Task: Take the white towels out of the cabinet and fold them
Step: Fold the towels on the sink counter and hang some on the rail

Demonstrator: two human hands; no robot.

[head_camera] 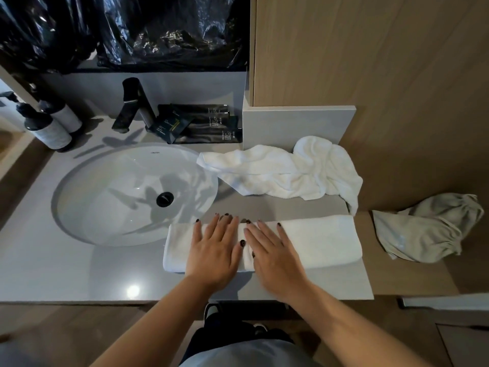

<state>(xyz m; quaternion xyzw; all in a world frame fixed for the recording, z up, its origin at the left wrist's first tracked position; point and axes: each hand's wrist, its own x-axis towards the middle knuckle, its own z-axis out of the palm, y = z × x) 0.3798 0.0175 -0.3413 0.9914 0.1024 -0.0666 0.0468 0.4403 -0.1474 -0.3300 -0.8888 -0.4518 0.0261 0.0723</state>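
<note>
Both hands [244,250] flat on folded towel [317,242]

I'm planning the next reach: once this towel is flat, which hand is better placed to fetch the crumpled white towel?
Probably the right hand. Both hands press flat on the folded towel, but the crumpled towel lies behind and to the right, nearer it than the left hand.

sink [79,197] rim mark: small dark brand print, too tiny to read
black sachets [201,125] print: pale lettering, illegible
pump bottles [50,128] labels: unreadable
</note>
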